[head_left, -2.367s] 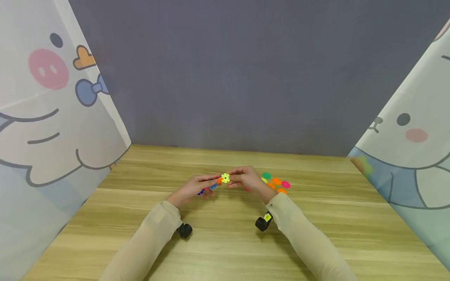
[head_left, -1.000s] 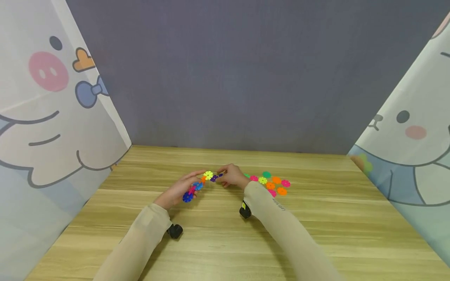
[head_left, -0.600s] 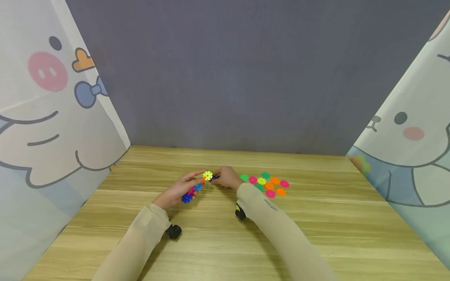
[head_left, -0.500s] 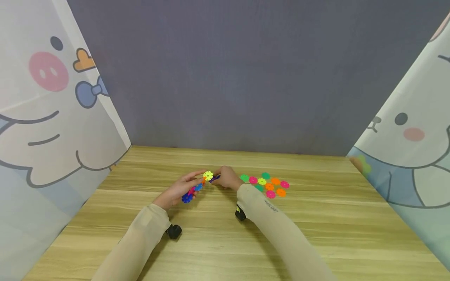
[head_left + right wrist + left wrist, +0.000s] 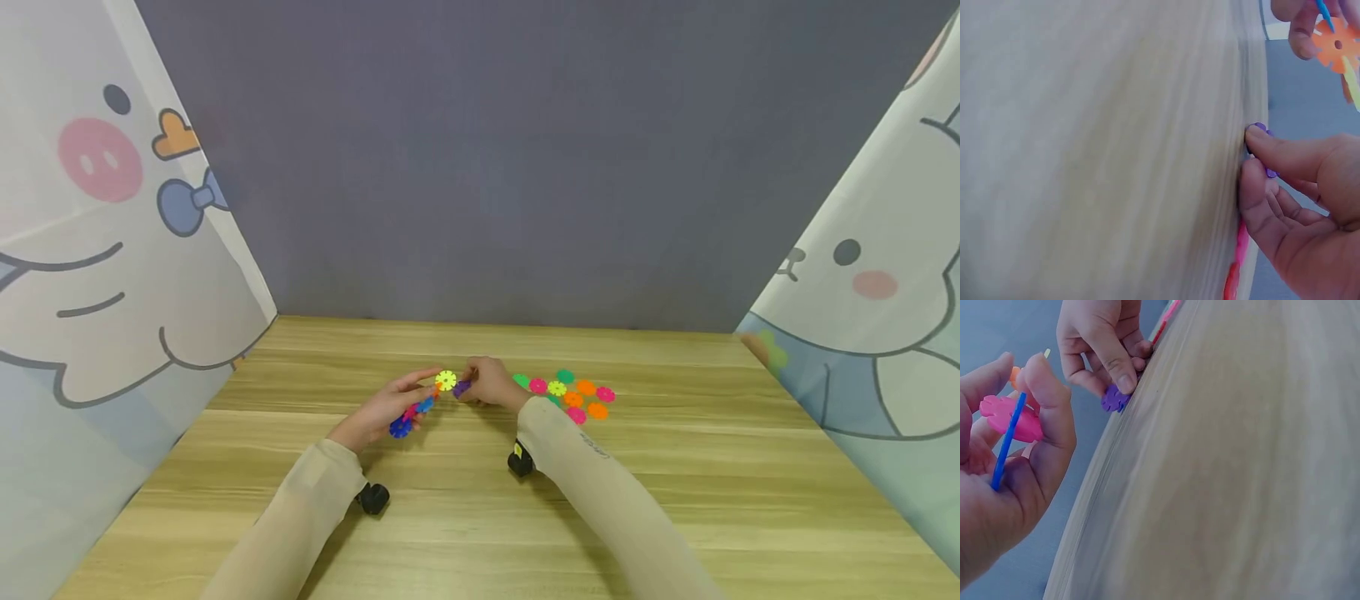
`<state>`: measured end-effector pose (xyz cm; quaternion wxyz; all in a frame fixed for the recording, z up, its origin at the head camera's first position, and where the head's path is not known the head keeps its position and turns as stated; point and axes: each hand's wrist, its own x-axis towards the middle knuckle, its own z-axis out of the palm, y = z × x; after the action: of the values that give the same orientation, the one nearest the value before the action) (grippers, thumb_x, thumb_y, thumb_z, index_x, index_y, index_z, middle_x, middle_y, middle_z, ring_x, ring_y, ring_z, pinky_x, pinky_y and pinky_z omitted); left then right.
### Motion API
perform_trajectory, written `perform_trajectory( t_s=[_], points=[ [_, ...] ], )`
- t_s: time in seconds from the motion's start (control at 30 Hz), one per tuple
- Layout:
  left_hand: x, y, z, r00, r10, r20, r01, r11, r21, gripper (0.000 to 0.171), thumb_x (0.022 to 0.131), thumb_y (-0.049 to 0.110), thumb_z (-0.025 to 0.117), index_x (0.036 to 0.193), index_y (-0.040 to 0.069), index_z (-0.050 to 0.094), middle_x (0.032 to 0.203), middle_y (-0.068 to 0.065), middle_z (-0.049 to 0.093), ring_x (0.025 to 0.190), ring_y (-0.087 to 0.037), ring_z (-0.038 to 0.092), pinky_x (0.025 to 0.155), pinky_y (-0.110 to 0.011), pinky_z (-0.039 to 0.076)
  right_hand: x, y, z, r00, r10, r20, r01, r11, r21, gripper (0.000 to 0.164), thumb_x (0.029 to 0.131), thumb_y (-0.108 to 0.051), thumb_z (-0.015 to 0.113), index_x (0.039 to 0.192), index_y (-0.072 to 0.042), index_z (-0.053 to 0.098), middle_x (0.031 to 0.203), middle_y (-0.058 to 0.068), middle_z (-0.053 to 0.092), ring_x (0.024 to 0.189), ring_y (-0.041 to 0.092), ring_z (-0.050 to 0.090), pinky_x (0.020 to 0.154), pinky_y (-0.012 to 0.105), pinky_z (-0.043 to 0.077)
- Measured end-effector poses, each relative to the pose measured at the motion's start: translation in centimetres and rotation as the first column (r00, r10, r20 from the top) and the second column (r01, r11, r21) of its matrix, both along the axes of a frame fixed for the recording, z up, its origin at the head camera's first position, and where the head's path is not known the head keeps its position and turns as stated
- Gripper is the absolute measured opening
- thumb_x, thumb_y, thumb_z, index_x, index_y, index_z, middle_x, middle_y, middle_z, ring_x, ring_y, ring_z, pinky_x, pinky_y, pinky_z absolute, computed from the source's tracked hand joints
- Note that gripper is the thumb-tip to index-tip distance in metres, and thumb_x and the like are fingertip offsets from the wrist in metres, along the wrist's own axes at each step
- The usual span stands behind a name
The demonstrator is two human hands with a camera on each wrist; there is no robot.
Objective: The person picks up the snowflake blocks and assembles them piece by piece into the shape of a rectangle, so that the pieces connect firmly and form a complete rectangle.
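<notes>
In the head view my left hand (image 5: 386, 408) holds a chain of interlocking flower discs. The chain runs from a dark blue disc (image 5: 401, 427) through pink (image 5: 1013, 419), lighter blue (image 5: 425, 404) and orange (image 5: 1337, 45) discs to a yellow disc (image 5: 446, 381) at its far end. Close to the right of that end, my right hand (image 5: 491, 383) pinches a purple flower disc (image 5: 462, 389) between thumb and fingers, low at the table. The purple piece is apart from the chain in the left wrist view. Fingers partly cover it; whether it is one disc or two I cannot tell.
Right of my right hand, several loose flower discs lie flat on the wooden table (image 5: 450, 533), among them a teal disc (image 5: 566, 377), an orange disc (image 5: 597, 411) and a pink disc (image 5: 606, 394). My right sleeve partly covers this group. A grey panel (image 5: 480, 167) stands behind.
My right hand has left the yellow disc at the chain's end and taken hold of the purple disc. My left hand has shifted left and slightly down with the chain.
</notes>
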<state>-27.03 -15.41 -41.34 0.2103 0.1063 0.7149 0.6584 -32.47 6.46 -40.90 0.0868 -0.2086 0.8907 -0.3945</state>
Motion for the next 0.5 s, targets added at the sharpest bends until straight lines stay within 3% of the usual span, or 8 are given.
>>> perform_trajectory(
  t_s=[0.2, 0.5],
  points=[
    [-0.1, 0.4, 0.1, 1.0, -0.014, 0.001, 0.014, 1.0, 0.012, 0.053, 0.107, 0.022, 0.047, 0.157, 0.014, 0.032, 0.087, -0.005, 0.054, 0.062, -0.009, 0.051, 0.056, -0.023, 0.053, 0.4, 1.1, 0.4, 0.995, -0.017, 0.098, 0.029, 0.992, -0.122, 0.013, 0.084, 0.012, 0.071, 0.089, 0.008, 0.06, 0.076, 0.014, 0.064, 0.056, 0.021, 0.067, 0.053, 0.031, 0.059],
    [-0.2, 1.0, 0.1, 1.0, -0.016, 0.01, 0.016, 0.999, 0.033, 0.051, 0.107, 0.02, 0.048, 0.155, 0.009, 0.035, 0.096, -0.008, 0.056, 0.063, -0.009, 0.051, 0.056, -0.024, 0.055, 1.3, 2.9, 0.9, 0.993, -0.051, 0.111, 0.08, 0.957, -0.279, 0.008, 0.089, 0.016, 0.062, 0.096, 0.015, 0.06, 0.088, 0.024, 0.067, 0.062, 0.025, 0.069, 0.058, 0.035, 0.061]
  ],
)
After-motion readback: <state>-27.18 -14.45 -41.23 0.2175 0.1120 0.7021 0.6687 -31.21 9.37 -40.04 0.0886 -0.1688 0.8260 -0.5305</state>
